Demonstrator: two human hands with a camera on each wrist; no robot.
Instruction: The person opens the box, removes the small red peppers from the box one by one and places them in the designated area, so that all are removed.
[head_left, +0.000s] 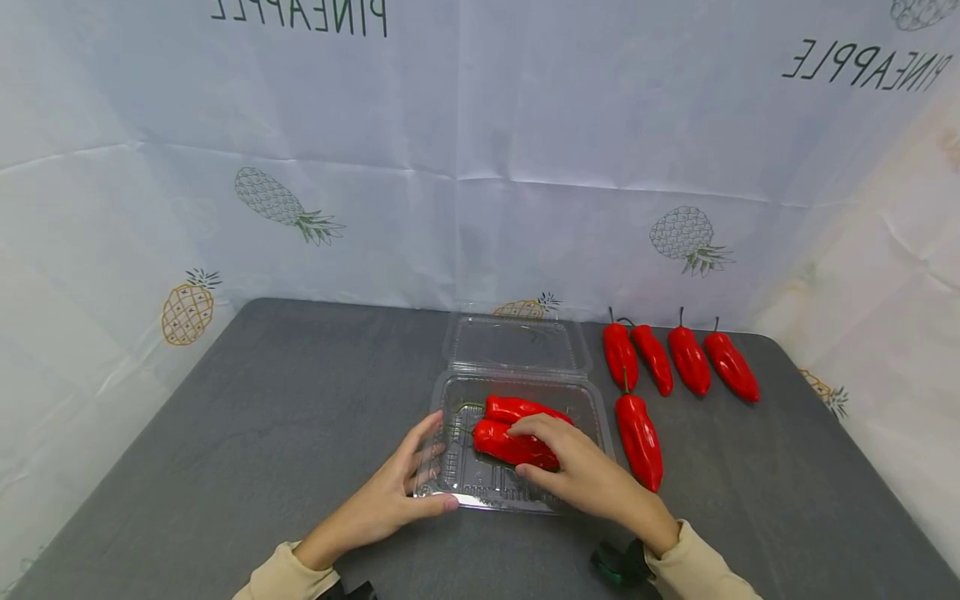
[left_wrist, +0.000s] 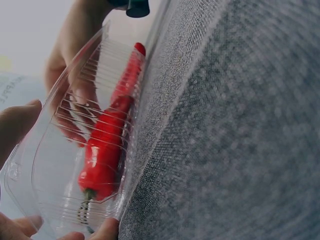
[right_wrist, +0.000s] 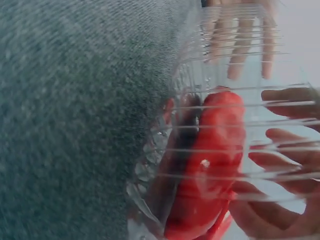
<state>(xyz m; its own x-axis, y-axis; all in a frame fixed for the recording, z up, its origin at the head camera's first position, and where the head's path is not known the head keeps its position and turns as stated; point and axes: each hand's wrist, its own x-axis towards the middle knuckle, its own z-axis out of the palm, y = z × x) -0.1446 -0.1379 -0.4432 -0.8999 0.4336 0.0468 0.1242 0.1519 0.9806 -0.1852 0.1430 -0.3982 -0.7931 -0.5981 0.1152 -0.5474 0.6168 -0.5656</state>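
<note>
A clear plastic clamshell container (head_left: 468,479) stands unfolded on the table, its lid (head_left: 517,346) laid back. Inside lie two red peppers side by side, a front one (head_left: 495,442) and a rear one (head_left: 517,407), green stems towards the left. My left hand (head_left: 390,492) rests against the container's front left corner, fingers along the side and thumb by the front edge. Over the front pepper hovers my right hand (head_left: 576,468), fingers loosely bent. Seen through the ribbed wall in the right wrist view, those fingers (right_wrist: 280,160) are spread beside the pepper (right_wrist: 215,150).
To the right of the container, one red pepper (head_left: 640,442) lies nearest. Behind it several more (head_left: 688,360) form a row near the table's back edge. The grey table (head_left: 285,400) meets a pineapple-print cloth (head_left: 405,233) at the back.
</note>
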